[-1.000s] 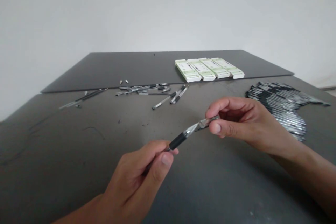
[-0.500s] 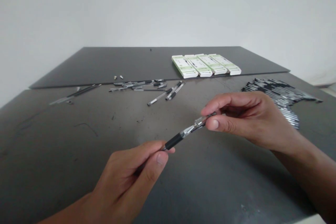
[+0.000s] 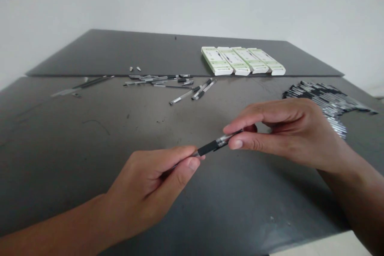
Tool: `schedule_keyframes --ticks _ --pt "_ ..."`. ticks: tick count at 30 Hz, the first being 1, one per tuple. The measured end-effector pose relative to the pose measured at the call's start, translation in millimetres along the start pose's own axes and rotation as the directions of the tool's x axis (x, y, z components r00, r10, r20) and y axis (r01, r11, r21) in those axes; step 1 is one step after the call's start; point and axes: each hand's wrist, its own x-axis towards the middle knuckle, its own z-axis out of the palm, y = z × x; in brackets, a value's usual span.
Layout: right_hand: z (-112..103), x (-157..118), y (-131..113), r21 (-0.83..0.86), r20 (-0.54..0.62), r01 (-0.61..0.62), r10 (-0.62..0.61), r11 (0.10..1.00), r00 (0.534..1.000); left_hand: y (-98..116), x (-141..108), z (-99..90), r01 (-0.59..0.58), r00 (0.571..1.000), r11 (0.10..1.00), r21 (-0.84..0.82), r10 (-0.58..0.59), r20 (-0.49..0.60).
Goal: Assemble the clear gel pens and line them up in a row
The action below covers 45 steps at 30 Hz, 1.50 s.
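Between my hands is a pen (image 3: 208, 148) with a clear barrel and a black rubber grip, held above the table and slanting up to the right. My left hand (image 3: 159, 180) pinches its barrel between thumb and fingers, just behind the grip. A clear pen cap (image 3: 223, 139) with a dark clip sits over the tip end, its edge close to the grip. My right hand (image 3: 279, 132) is closed on the cap with thumb and forefinger, hiding its far end.
Beyond my right hand lies a big pile of pens (image 3: 324, 98). Several loose pens and parts (image 3: 159, 81) are scattered mid-table, with a clear bag (image 3: 64, 90) to their left. Four-sided flat white-green boxes (image 3: 222, 66) rest side by side on the raised dark board (image 3: 120, 54).
The cap has slid further over the pen's tip, towards the black grip. My hands have come closer together, and the view has tilted down a little.
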Motion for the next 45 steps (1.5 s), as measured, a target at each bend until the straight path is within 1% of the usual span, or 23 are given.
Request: schedule_keyframes --ticks 3,12,21,27,32,35,37,39,40,42,44,45 --pt "1.8 0.7 1.1 0.020 0.003 0.013 -0.013 1.000 1.000 -0.2 0.3 -0.8 -0.012 1.000 1.000 -0.007 0.012 0.013" --pt "3.7 -0.1 3.6 0.061 0.029 0.013 -0.015 0.998 0.999 -3.2 1.2 0.2 0.017 0.999 1.000 0.000 -0.017 0.042" --pt "5.4 1.5 2.6 0.048 0.041 0.016 -0.018 0.999 0.999 -3.8 1.0 -0.1 0.046 0.997 0.999 -0.018 -0.044 0.070" --pt "6.5 1.6 3.3 0.049 0.038 0.013 -0.015 0.999 0.999 -4.0 0.4 1.2 0.050 0.997 0.998 -0.024 -0.049 0.054" --pt "6.9 1.4 5.5 0.056 0.068 0.004 -0.008 0.998 0.998 -5.2 2.0 1.0 0.066 0.994 0.997 -0.036 -0.063 0.085" --pt "6.4 2.1 5.9 0.058 0.078 -0.007 0.002 0.998 0.997 -5.4 1.7 0.7 0.065 0.995 0.997 -0.036 -0.062 0.081" --pt "6.9 2.2 5.7 0.055 0.058 -0.024 0.021 0.998 0.998 -4.2 0.6 1.5 0.073 0.995 0.996 -0.043 -0.069 0.077" --pt "9.7 1.4 5.8 0.095 0.010 -0.032 0.031 0.995 0.999 -1.9 -1.4 2.9 0.099 0.994 0.992 -0.076 -0.095 0.059" --pt "12.4 0.8 6.1 0.134 0.000 -0.027 0.027 0.991 1.000 -0.6 -2.6 3.7 0.114 0.993 0.988 -0.100 -0.110 0.046" --pt "20.4 -0.6 7.5 0.226 0.027 0.010 -0.017 0.974 0.999 1.8 -5.2 4.7 0.145 0.989 0.978 -0.151 -0.142 0.030" --pt "31.5 -1.4 9.2 0.281 0.076 0.080 -0.106 0.956 0.991 2.8 -7.0 4.7 0.177 0.984 0.965 -0.192 -0.170 0.054" --pt "37.6 -1.6 9.8 0.292 0.076 0.126 -0.155 0.948 0.985 2.7 -7.4 4.3 0.192 0.981 0.959 -0.210 -0.179 0.081"
